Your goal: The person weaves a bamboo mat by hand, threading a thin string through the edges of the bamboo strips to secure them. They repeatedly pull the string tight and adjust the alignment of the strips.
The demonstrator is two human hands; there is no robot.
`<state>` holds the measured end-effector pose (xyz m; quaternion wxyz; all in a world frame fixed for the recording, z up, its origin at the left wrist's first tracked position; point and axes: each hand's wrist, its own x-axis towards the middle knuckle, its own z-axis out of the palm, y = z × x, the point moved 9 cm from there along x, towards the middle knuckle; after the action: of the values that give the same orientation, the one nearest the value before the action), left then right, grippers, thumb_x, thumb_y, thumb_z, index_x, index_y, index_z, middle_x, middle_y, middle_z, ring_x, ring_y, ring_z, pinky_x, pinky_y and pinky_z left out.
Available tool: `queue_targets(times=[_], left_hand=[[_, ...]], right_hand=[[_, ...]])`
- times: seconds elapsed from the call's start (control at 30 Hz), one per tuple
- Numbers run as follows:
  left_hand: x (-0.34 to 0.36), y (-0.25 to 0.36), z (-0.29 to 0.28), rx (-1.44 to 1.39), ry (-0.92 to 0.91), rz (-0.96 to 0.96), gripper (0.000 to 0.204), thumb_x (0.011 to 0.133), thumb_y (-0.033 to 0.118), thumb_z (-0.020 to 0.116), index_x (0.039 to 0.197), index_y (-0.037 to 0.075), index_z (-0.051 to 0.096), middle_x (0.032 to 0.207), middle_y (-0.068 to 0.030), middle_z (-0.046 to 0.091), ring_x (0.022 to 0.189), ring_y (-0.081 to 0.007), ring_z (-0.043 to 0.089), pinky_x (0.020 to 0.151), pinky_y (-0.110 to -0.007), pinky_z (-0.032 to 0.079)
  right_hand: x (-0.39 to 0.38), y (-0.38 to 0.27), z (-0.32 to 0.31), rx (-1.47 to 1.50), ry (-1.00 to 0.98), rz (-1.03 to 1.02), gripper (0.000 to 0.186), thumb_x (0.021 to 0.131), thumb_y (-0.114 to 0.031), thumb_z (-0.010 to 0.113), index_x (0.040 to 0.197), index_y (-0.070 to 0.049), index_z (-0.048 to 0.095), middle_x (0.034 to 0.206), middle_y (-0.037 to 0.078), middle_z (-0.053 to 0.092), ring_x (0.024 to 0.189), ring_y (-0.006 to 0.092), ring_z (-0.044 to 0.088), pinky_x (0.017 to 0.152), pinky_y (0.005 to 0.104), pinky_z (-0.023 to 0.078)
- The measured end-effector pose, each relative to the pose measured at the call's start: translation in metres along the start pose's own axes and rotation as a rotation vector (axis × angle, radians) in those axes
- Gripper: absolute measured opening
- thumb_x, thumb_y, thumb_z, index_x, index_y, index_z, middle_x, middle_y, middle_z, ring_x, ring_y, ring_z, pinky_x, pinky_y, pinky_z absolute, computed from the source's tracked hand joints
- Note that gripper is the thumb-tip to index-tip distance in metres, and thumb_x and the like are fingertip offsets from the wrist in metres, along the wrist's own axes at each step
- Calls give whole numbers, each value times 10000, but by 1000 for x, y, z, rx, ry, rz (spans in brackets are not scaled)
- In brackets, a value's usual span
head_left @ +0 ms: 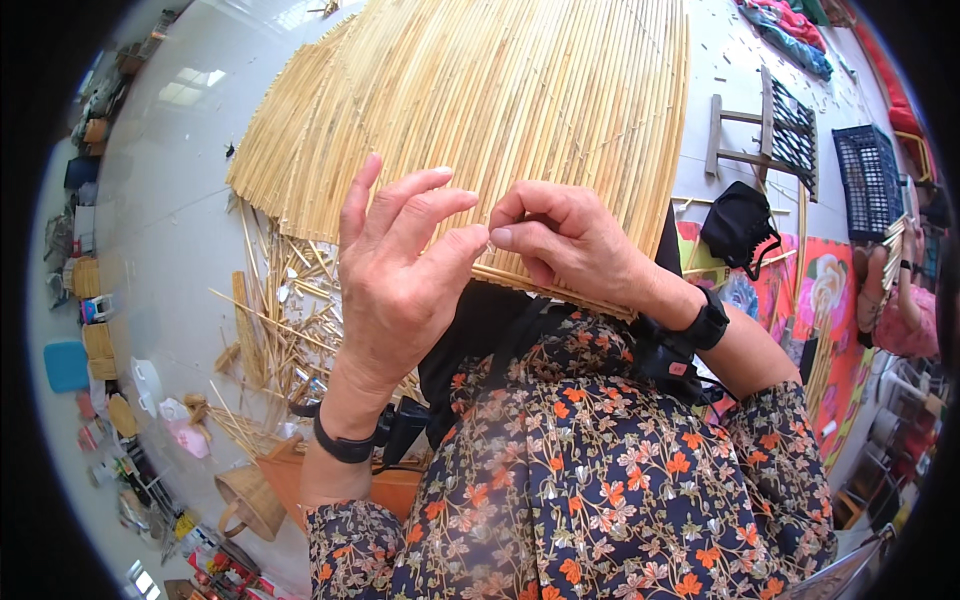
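A mat of straw-coloured stalks (pixel 500 90), laid side by side and bound, stretches from my lap away across the floor. Above its near edge my left hand (pixel 400 265) is open, its fingers spread upward and its thumb out toward the right hand. My right hand (pixel 565 235) is closed in a pinch just beside that thumb tip. Whatever sits between the pinched fingers is too small or hidden to make out. Both hands are close over the mat, near its bound edge (pixel 545 288).
Loose stalks and scraps (pixel 285 320) litter the floor at left, with a woven basket (pixel 255 500) nearer me. On the right are a folding stool (pixel 765 130), a dark blue crate (pixel 868 180), a black bag (pixel 738 225) and a flowered cloth (pixel 825 290). Another person's arm (pixel 908 285) shows far right.
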<state>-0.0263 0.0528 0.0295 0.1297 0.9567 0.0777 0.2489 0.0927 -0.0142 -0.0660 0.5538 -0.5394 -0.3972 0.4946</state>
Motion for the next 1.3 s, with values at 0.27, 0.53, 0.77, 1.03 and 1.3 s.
queue_targets(times=[0.27,0.53,0.77,1.03,1.3], left_hand=[[4,-3,10,-50,-29,-37,125,885,37,825,976,71,747,1154,-47,762,1244,-321,708,1251,-604,396],[-10,-23,31,-639,91,-347,52,1019,66,723,1040,42,682,1211,-140,701,1192,-320,697,1141,-471,497],[-24,-56,43,-1283,319,-586,117,1151,112,598,1151,4,644,1247,-95,675,1203,-195,683,1121,-365,515],[-36,-35,45,-741,-6,-454,84,1104,113,671,1082,32,660,1197,-99,664,1078,-186,674,983,-333,536],[-39,-34,50,-760,39,-521,82,1041,73,714,1085,13,682,1159,-143,687,1026,-281,688,881,-364,550]], right_hand=[[-1,4,-2,34,4,23,90,1082,-103,685,1100,-14,689,701,-4,636,576,69,628,506,251,469],[-2,4,8,309,-89,152,75,1083,-107,684,1106,-35,688,815,-4,683,628,63,657,526,215,491],[-8,8,2,327,-76,160,107,1089,-142,695,1060,-40,682,790,-31,646,590,35,561,504,221,425],[-2,13,-6,401,32,79,98,1086,-109,706,1076,-11,709,807,10,709,601,71,661,519,222,516],[-1,9,-10,321,3,55,86,1072,-79,723,1075,5,744,844,41,768,699,102,768,585,233,617]])
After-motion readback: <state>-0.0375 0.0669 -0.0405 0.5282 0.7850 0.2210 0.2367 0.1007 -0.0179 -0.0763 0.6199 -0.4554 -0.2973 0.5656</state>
